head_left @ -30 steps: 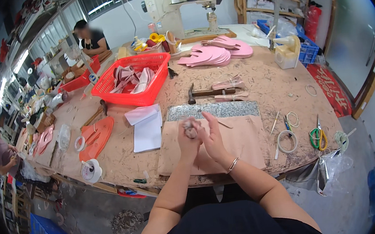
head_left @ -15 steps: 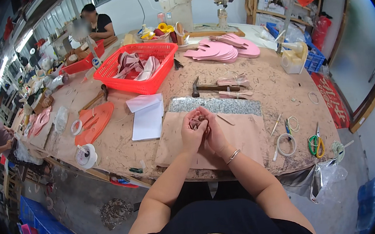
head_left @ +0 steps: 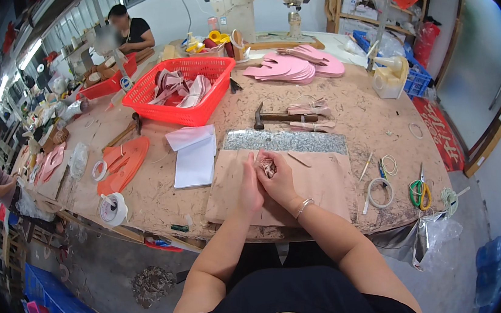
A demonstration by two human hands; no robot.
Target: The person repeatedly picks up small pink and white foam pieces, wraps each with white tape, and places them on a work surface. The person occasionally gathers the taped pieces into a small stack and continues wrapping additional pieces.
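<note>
Right hand (head_left: 279, 180) curled around a small bundle (head_left: 269, 167), perhaps scraps, flat left hand (head_left: 250, 191) alongside.

Grey floor (head_left: 440, 277); pale wall (head_left: 166, 25); frosted glass door (head_left: 481, 53).

Beyond the left hand (head_left: 250, 186) and right hand (head_left: 278, 181) lie a slab (head_left: 285, 141) and then a hammer (head_left: 283, 117), with paper (head_left: 193, 166) left of their grip, a basket (head_left: 180, 116) farther back there, and scissors (head_left: 421, 184) to their right.

Workshop, sewing machine (head_left: 240, 11), hammer (head_left: 286, 116), scissors (head_left: 422, 182), worktable (head_left: 367, 107)
</note>
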